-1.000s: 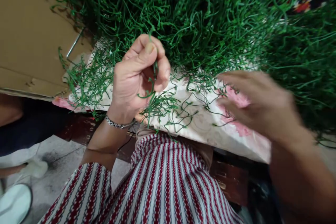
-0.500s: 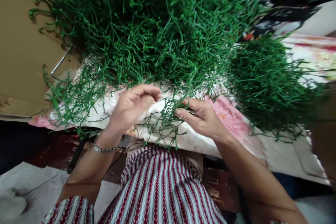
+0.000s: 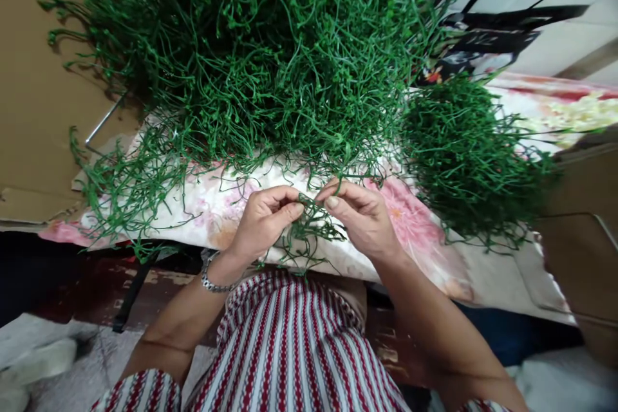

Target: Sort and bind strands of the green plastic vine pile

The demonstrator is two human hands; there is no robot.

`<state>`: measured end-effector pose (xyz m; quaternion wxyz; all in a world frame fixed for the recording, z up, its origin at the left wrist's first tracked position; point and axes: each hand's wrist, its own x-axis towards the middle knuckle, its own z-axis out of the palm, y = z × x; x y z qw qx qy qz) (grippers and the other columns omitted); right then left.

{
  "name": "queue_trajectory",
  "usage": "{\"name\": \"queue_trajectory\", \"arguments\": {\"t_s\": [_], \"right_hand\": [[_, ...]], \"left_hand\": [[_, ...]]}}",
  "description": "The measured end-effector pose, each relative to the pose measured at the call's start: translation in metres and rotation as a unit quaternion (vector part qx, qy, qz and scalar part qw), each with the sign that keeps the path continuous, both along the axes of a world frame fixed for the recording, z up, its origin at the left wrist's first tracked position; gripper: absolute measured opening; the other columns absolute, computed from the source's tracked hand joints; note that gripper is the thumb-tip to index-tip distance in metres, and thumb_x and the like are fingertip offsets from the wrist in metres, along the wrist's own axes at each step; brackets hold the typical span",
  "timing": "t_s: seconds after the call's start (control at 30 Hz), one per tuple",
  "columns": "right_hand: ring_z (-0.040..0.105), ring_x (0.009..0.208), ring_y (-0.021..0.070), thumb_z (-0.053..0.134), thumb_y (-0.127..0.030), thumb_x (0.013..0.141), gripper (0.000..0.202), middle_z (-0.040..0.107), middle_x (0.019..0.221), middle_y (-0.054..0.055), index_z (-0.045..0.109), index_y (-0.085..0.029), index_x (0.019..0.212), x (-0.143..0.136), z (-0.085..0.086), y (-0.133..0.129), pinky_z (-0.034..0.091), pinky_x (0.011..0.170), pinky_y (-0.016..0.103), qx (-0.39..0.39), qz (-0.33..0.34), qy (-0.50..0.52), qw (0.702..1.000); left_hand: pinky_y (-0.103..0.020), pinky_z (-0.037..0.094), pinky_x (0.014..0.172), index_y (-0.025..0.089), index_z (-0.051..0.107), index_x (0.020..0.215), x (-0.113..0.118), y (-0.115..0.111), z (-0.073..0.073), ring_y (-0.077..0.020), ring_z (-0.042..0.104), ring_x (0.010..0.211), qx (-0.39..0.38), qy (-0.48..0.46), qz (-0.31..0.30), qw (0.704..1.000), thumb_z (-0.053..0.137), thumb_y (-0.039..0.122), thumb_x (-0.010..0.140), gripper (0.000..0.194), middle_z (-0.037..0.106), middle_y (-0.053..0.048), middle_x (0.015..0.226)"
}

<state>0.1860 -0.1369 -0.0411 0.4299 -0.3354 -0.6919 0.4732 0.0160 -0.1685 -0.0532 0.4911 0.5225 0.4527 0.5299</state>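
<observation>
Both hands are close together over the front edge of a floral cloth (image 3: pixel 212 206). My left hand (image 3: pixel 268 215), with a bracelet on its wrist, pinches thin green stems between thumb and fingertips. Closed on the same small bunch of green stems (image 3: pixel 306 232) is my right hand (image 3: pixel 360 212), just to the right. The bunch hangs down between and below the fingers. Behind the hands rises a large heap of green plastic-looking stems (image 3: pixel 290 58).
A smaller green pile (image 3: pixel 477 161) lies at the right, and loose stems (image 3: pixel 135 187) spread at the left. Cardboard (image 3: pixel 38 109) stands at the left with a metal rod (image 3: pixel 105 119). Another cardboard box (image 3: pixel 584 251) is at the right. A dark patterned bag (image 3: pixel 492 45) sits behind.
My left hand has moved right and down to the bunch, and its fingers have closed on stems. My right hand still holds the bunch. The view has shifted slightly.
</observation>
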Motion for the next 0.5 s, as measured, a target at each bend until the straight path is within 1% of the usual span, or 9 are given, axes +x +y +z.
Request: {"name": "queue_trajectory", "arguments": {"t_s": [0.07,0.1,0.13,0.17,0.2,0.23,0.3,0.4,0.5], "right_hand": [[0.054,0.069,0.0113,0.057,-0.03,0.082,0.014,0.058,0.073,0.001,0.064,-0.018,0.081,-0.002,-0.005,-0.005,0.045,0.066,0.026,0.004,-0.048,0.009,0.999],[0.055,0.07,0.0118,0.057,-0.03,0.081,0.013,0.058,0.074,0.001,0.064,-0.019,0.081,-0.004,-0.007,-0.008,0.045,0.066,0.026,0.011,-0.068,0.006,0.998],[0.055,0.071,0.0123,0.057,-0.03,0.081,0.012,0.059,0.075,0.001,0.064,-0.019,0.082,-0.005,-0.008,-0.011,0.046,0.067,0.027,0.018,-0.084,0.0,0.996],[0.056,0.073,0.0129,0.057,-0.029,0.081,0.012,0.059,0.077,0.002,0.064,-0.02,0.084,-0.006,-0.009,-0.015,0.046,0.068,0.028,0.026,-0.097,-0.004,0.995],[0.056,0.073,0.0136,0.057,-0.029,0.081,0.011,0.06,0.077,0.002,0.063,-0.02,0.085,-0.008,-0.01,-0.018,0.046,0.068,0.028,0.034,-0.105,-0.008,0.994],[0.056,0.073,0.0142,0.057,-0.029,0.081,0.011,0.06,0.077,0.003,0.062,-0.02,0.085,-0.009,-0.011,-0.021,0.047,0.067,0.029,0.042,-0.111,-0.013,0.993],[0.055,0.071,0.0151,0.057,-0.03,0.081,0.011,0.059,0.075,0.003,0.062,-0.021,0.086,-0.012,-0.013,-0.027,0.047,0.064,0.029,0.055,-0.116,-0.024,0.991],[0.054,0.068,0.0155,0.054,-0.031,0.082,0.013,0.057,0.072,0.004,0.063,-0.021,0.086,-0.015,-0.016,-0.033,0.046,0.061,0.03,0.067,-0.099,-0.035,0.992],[0.054,0.069,0.0159,0.051,-0.029,0.084,0.016,0.057,0.074,0.005,0.063,-0.021,0.088,-0.015,-0.016,-0.035,0.045,0.061,0.03,0.079,-0.066,-0.028,0.994]], "left_hand": [[-0.029,0.043,0.077,0.018,0.061,0.089,0.005,-0.005,0.003,-0.0161,0.053,0.083,0.082,0.066,0.095,0.99,0.06,0.022,0.074,0.015,0.059,-0.004,0.086],[-0.032,0.042,0.081,0.019,0.06,0.09,0.007,-0.009,0.005,-0.0175,0.053,0.088,0.135,0.108,0.151,0.973,0.06,0.021,0.074,0.017,0.058,-0.004,0.089],[-0.033,0.041,0.083,0.02,0.059,0.089,0.009,-0.013,0.007,-0.0182,0.052,0.089,0.182,0.152,0.192,0.953,0.06,0.019,0.073,0.016,0.056,-0.004,0.089],[-0.034,0.04,0.082,0.02,0.059,0.087,0.011,-0.017,0.008,-0.0183,0.051,0.087,0.215,0.193,0.209,0.934,0.061,0.018,0.073,0.014,0.055,-0.004,0.086],[-0.034,0.04,0.081,0.02,0.058,0.084,0.013,-0.021,0.009,-0.0182,0.051,0.084,0.23,0.228,0.205,0.924,0.06,0.018,0.073,0.012,0.054,-0.003,0.082],[-0.034,0.04,0.079,0.02,0.058,0.083,0.014,-0.024,0.009,-0.0179,0.051,0.082,0.227,0.253,0.185,0.922,0.059,0.018,0.074,0.01,0.054,-0.003,0.08],[-0.033,0.04,0.076,0.02,0.057,0.083,0.016,-0.028,0.009,-0.0174,0.05,0.081,0.186,0.261,0.138,0.937,0.057,0.019,0.077,0.006,0.054,-0.003,0.08],[-0.029,0.041,0.072,0.019,0.056,0.082,0.016,-0.028,0.005,-0.0157,0.05,0.08,0.128,0.176,0.112,0.97,0.055,0.021,0.08,0.003,0.053,-0.003,0.081],[-0.026,0.041,0.069,0.019,0.057,0.077,0.014,-0.026,-0.003,-0.0147,0.051,0.078,0.105,0.066,0.094,0.988,0.058,0.021,0.079,0.003,0.052,-0.003,0.079]]}}
